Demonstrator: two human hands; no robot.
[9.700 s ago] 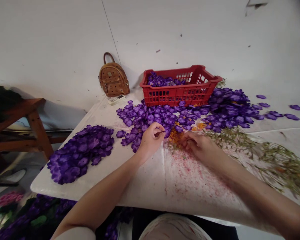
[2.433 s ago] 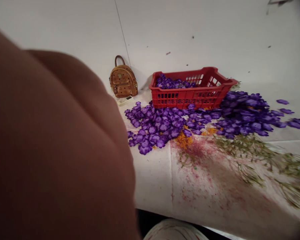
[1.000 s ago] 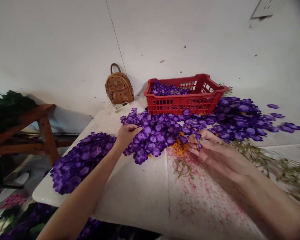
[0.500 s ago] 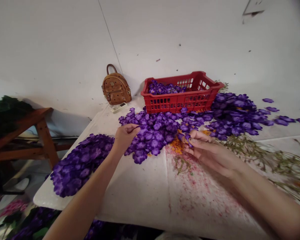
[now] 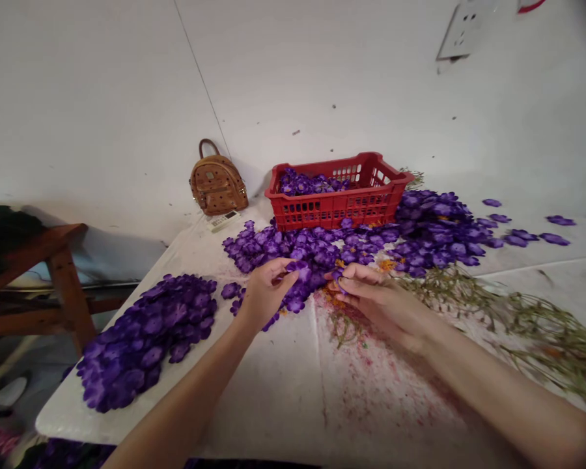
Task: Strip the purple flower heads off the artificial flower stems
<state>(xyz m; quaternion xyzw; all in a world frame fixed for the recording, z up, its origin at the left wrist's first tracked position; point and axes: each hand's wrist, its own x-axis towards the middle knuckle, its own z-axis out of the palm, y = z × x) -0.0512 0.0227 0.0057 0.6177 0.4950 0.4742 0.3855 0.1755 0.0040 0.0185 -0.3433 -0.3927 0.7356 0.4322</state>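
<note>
Between the thumb and fingers of my left hand (image 5: pixel 267 291) is a purple artificial flower (image 5: pixel 300 269), pinched by its edge. My right hand (image 5: pixel 378 296), closed a short way to the right, grips a small purple flower piece (image 5: pixel 339 281); the fingers hide part of it. The two hands are apart, over the middle of the table. Behind them spreads a loose heap of purple flowers (image 5: pixel 258 244). A second purple heap (image 5: pixel 146 332) lies left of my left forearm. Orange flower centres (image 5: pixel 387 265) are scattered near my right hand.
A red plastic crate (image 5: pixel 339 212) holding purple flowers stands against the wall. Green stems (image 5: pixel 517 312) lie to the right, and another purple flower pile (image 5: pixel 434 225) rests behind them. A brown mini backpack (image 5: pixel 219 179) and a calculator-like device (image 5: pixel 223 221) are at the back left.
My left hand has moved right, towards my right hand, and a flower now shows in its pinch. My right hand still grips its flower piece. The camera view has shifted.
</note>
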